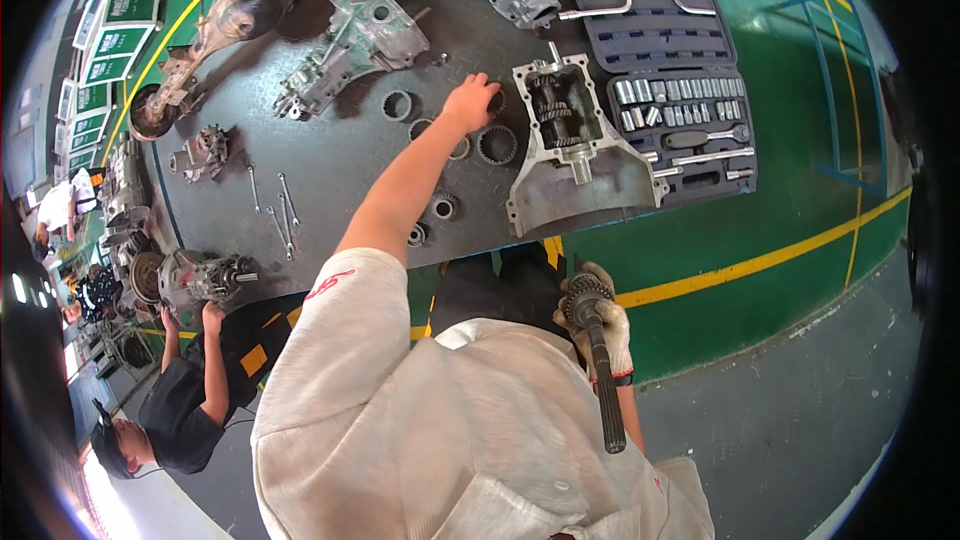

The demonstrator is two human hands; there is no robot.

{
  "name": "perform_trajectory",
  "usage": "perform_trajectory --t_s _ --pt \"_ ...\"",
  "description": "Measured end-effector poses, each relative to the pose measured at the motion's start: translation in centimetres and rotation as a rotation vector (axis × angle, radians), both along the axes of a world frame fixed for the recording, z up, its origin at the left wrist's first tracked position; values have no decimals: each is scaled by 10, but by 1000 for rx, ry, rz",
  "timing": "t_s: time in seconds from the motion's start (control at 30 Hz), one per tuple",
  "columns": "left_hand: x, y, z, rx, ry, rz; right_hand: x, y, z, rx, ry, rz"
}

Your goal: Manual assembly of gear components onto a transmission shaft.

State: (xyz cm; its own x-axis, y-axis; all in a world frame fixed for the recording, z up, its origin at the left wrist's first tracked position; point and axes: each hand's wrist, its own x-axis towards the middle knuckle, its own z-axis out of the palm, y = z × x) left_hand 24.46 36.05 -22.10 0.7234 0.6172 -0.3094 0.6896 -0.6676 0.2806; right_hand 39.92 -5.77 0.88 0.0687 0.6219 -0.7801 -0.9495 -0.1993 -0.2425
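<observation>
My bare left hand (472, 102) reaches over the bench, its fingers curled down over a dark metal ring (499, 103) that the hand partly hides. Around it lie a toothed ring (497, 145), a plain-looking ring (397, 105) and others half covered by my forearm. My right hand (612, 332), in a white work glove, grips a gear shaft (598, 340) low in front of my body. Its gear end sits at the fingers and the splined end points toward me. Right of my left hand stands an open gearbox housing (566, 140) with gears inside.
A socket set case (690, 120) lies open at the bench's right, with a bent speed handle (630, 0) across its lid. Housing parts (365, 35) and wrenches (284, 205) lie to the left. Another person (180, 410) handles a gear assembly (200, 280) at the left edge.
</observation>
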Motion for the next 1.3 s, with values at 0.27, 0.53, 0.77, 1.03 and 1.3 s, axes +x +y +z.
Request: perform_trajectory --t_s 0.27,0.53,0.77,1.03,1.3 --pt "-36 -41 74 -178 -600 675 -7 3 -14 13 -47 62" --pt "-80 -209 397 -365 -960 184 -38 20 -60 101 -16 36" --pt "-101 -272 438 -423 -934 18 -72 20 -122 245 126 134" --pt "-107 -281 366 -187 -793 0 -102 37 -30 271 10 90" --pt "-110 -277 306 -227 -748 7 -118 60 -11 120 17 -55"
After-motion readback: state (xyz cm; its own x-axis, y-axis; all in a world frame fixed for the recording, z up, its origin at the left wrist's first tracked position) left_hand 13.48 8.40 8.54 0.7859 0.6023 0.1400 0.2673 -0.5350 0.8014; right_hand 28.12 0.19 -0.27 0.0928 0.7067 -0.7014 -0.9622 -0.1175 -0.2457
